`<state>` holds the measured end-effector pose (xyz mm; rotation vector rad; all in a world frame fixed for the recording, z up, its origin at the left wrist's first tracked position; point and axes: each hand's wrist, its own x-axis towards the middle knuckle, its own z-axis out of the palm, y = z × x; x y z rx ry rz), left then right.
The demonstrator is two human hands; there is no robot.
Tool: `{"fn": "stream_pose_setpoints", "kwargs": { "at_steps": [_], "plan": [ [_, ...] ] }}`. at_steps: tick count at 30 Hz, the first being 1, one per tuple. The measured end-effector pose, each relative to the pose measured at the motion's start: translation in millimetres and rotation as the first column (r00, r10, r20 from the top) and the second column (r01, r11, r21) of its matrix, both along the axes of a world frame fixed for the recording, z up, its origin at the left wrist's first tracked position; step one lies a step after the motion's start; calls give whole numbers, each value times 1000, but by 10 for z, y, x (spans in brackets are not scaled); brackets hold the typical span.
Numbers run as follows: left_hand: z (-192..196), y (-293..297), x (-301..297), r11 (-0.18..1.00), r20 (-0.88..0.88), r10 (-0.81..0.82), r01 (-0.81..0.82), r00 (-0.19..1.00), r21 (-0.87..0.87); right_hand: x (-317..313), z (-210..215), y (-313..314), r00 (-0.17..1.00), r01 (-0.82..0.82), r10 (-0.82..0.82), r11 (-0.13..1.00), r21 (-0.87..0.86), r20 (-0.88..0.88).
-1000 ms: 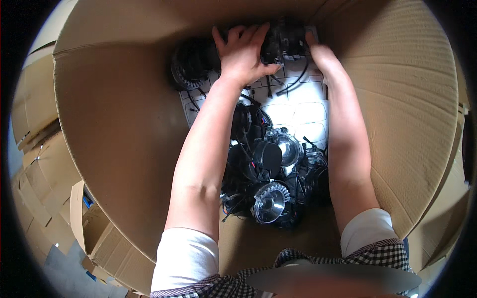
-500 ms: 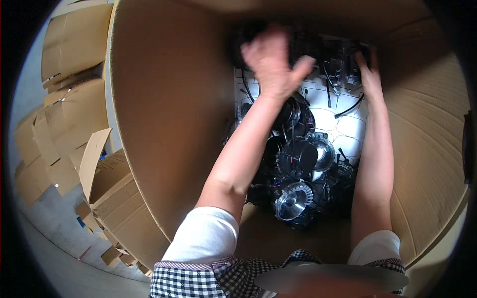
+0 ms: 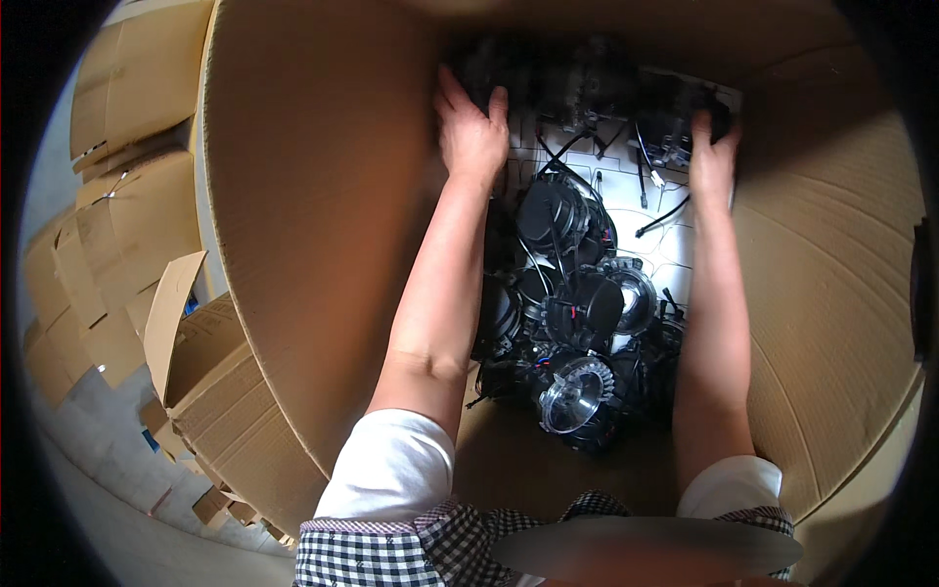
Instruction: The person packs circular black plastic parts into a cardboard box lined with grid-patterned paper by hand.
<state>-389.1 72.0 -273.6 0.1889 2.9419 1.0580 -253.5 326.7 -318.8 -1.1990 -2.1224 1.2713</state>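
Observation:
Both my arms reach deep into a tall cardboard box (image 3: 313,245). My left hand (image 3: 471,132) presses flat against a row of black lamp units (image 3: 577,83) at the box's far end. My right hand (image 3: 712,161) grips the right end of that same row. Below my hands lies a pile of black round lamps with cables (image 3: 577,303). One lamp with a shiny reflector (image 3: 572,396) faces up near the box's near end. White divider sheets (image 3: 626,191) show under the cables.
Flattened and folded cardboard boxes (image 3: 127,245) are stacked outside on the left, over a grey floor (image 3: 108,440). The box's right wall (image 3: 831,293) stands close to my right arm.
My left hand has moved left onto the left end of the black lamp row, and my right hand has settled on its right end. The view has shifted right.

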Motion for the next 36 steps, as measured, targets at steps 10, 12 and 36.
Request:
{"fn": "stream_pose_setpoints", "kwargs": {
  "at_steps": [10, 12, 36],
  "plan": [
    [200, 898, 328, 718, -310, -690, 565, 654, -406, -69, -14, 81, 957, -234, 202, 961, -147, -206],
    [268, 1019, 233, 728, -159, -658, 568, 736, -384, -80, -75, 141, 969, -210, 150, 921, -328, -198],
    [553, 1493, 468, 489, 34, -825, 743, 564, -457, 1082, 420, -459, 522, -466, 710, 702, -539, 473]
  ]
}}
